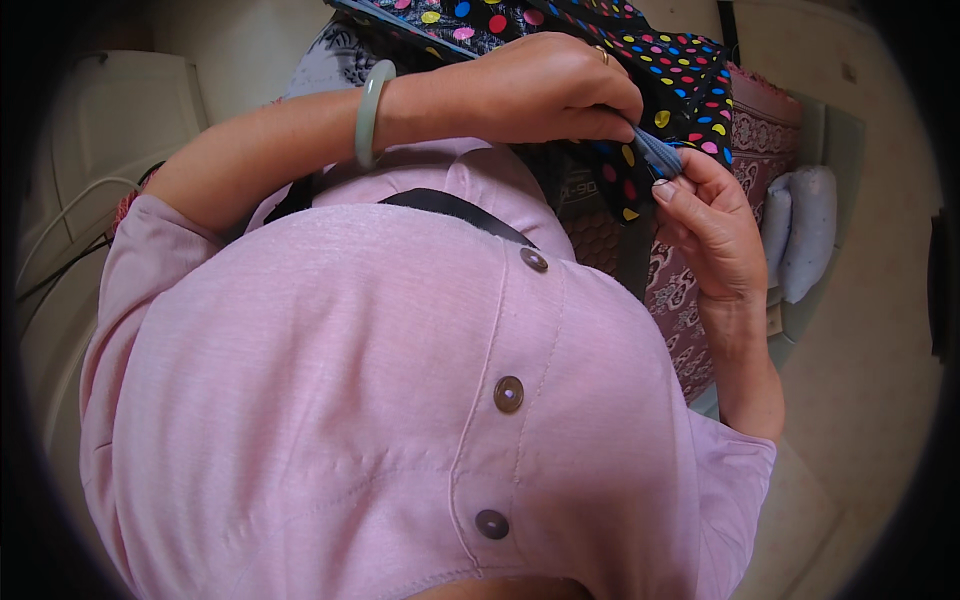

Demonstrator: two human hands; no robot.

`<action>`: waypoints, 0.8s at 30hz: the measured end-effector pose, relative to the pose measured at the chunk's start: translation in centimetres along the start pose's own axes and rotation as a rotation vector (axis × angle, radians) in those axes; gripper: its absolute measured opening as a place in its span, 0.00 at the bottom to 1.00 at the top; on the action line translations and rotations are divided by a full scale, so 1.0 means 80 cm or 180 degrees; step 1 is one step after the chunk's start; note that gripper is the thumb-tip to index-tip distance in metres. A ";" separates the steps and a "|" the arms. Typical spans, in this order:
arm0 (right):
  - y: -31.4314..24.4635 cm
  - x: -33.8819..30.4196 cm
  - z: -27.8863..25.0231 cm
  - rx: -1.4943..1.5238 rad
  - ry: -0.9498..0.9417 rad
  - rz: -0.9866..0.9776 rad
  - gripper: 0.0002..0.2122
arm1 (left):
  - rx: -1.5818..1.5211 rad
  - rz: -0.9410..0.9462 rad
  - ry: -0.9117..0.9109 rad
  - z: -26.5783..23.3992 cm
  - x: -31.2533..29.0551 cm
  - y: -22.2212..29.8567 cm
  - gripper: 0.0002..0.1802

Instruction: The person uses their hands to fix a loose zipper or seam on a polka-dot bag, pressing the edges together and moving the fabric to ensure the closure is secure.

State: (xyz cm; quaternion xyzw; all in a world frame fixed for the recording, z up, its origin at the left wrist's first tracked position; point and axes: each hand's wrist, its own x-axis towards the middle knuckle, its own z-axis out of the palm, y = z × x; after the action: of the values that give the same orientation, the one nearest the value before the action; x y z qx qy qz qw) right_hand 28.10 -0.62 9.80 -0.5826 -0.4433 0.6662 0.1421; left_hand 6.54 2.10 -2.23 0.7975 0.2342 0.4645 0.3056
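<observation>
Black cloth with multicoloured polka dots [690, 75] lies across my lap and beyond it, and a blue-grey strip runs along part of its edge. My left hand [560, 90], with a pale green bangle [372, 112] on its wrist, reaches across to the right. Its thumb and fingers are pinched on one end of a short, ribbed stretch of the blue-grey strip [655, 152]. From the right, my right hand [712, 215] pinches the other end of that stretch between thumb and fingers. The hands are close together; cloth behind the fingers is partly hidden.
A maroon patterned cloth [768, 125] with a fringe hangs to the right of the dotted cloth. Beside it sit pale rolled or stuffed bundles [810, 230]. At the left are a pale panel [120, 110] and several cables [75, 215]. A black strap [450, 208] crosses my lap.
</observation>
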 end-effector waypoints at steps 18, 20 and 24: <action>-0.001 -0.011 0.010 0.0023 0.0256 -0.0058 0.13 | -0.0697 -0.0517 -0.0436 -0.012 0.004 0.002 0.10; 0.001 -0.013 0.010 -0.0172 0.0283 -0.0150 0.12 | -0.0687 -0.0562 -0.0449 -0.012 0.004 0.003 0.10; 0.006 -0.015 0.019 -0.0494 0.0467 -0.0356 0.12 | -0.0465 -0.0575 -0.0367 -0.007 0.004 0.009 0.09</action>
State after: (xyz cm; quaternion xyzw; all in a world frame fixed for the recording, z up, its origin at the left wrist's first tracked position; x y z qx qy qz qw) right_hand 27.20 -2.38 10.09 -0.6134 -0.5138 0.5765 0.1655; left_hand 6.24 1.95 -1.30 0.7741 0.2527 0.4043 0.4164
